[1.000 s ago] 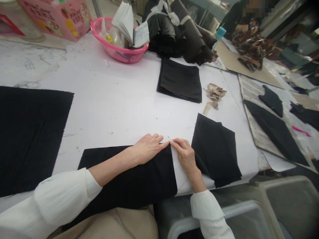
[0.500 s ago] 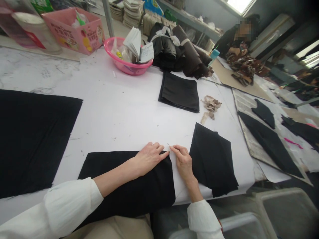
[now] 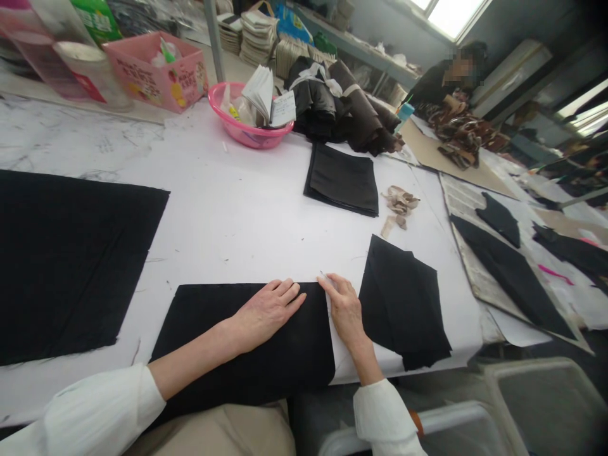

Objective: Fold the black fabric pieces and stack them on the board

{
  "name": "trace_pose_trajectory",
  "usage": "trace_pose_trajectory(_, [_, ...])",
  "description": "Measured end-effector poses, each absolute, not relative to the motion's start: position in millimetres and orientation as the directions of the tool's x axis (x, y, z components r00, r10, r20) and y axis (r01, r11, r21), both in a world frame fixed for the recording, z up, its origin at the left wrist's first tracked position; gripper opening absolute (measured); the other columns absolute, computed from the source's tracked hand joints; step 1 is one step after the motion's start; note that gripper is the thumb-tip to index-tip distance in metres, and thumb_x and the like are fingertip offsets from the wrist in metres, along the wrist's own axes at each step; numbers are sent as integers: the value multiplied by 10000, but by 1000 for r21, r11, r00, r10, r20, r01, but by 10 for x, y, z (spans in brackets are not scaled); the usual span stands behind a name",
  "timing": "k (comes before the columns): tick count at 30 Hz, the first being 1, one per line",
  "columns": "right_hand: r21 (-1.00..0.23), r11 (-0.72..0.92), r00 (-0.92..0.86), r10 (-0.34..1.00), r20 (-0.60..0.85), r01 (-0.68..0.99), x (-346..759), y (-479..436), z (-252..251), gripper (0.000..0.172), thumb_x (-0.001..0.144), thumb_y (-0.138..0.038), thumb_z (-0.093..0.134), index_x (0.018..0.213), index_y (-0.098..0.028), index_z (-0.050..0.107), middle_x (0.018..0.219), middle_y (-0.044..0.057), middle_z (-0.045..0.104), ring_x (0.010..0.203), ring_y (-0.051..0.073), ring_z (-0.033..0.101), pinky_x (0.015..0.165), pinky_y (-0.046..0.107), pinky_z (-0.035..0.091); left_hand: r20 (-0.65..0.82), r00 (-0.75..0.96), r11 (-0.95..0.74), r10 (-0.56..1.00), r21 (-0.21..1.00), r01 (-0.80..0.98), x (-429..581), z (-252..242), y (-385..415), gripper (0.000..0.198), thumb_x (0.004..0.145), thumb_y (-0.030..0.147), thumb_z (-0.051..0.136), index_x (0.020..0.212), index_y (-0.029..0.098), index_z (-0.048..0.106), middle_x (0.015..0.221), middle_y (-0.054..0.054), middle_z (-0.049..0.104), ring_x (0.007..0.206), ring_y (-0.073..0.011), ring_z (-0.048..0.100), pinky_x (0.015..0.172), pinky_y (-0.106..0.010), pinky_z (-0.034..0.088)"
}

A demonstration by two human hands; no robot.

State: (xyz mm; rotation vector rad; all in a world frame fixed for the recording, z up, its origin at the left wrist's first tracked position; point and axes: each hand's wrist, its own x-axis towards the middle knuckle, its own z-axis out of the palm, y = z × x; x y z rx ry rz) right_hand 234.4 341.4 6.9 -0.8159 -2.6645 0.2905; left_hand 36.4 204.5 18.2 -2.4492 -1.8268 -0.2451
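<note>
My left hand (image 3: pixel 268 308) lies flat, fingers out, on a black fabric piece (image 3: pixel 209 342) at the near edge of the white table (image 3: pixel 228 209). My right hand (image 3: pixel 342 307) rests at that piece's top right corner with its fingers pinched together on a thin pale sliver, too small to name. A stack of black cut pieces (image 3: pixel 403 304) lies just right of my right hand.
A large black cloth (image 3: pixel 66 259) covers the left. Behind are a folded dark stack (image 3: pixel 342 178), tan scraps (image 3: pixel 399 204), a pink basin (image 3: pixel 249 120), a pink box (image 3: pixel 159 69) and dark fabric rolls (image 3: pixel 342 107). Another person (image 3: pixel 446 76) works at the far right.
My left hand slid back left along the fabric, away from the corner. My right hand stays at the corner. The camera tilted up slightly.
</note>
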Motion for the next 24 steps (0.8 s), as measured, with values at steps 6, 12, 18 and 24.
trace_pose_trajectory(6, [-201,822,-779,569,265,532,2358,3318,9,521,945,-53,416,1376,-334,503,1386,73,516,1302,244,455,1078,462,421,187,247,-269,951,102,958,278,67,1877,452,930,127,453,1379,169,461,1453,-137,460,1356,-262,404,1123,-423,316])
trace_pose_trajectory(12, [-123,807,-764,588,267,578,2435,3344,22,567,895,4,381,1348,-297,543,1393,82,524,1298,262,469,1042,470,449,170,119,-143,978,136,980,-52,22,1432,570,879,48,437,1428,200,425,1499,-123,414,1401,-238,358,1169,-420,278])
trace_pose_trajectory(18, [-210,784,-726,621,295,584,2214,3353,152,311,972,-273,445,1228,-267,621,1189,62,637,1075,245,595,869,400,529,165,8,-28,986,122,992,-222,48,1007,517,889,57,436,1394,168,461,1487,-128,428,1402,-247,359,1166,-422,315])
trace_pose_trajectory(24, [-218,840,-848,524,83,498,1752,3363,213,217,889,-411,568,1020,-253,638,911,36,654,883,247,599,715,369,484,228,-64,25,971,171,985,-185,32,879,463,904,96,459,1364,149,480,1470,-139,448,1414,-240,346,1169,-428,334])
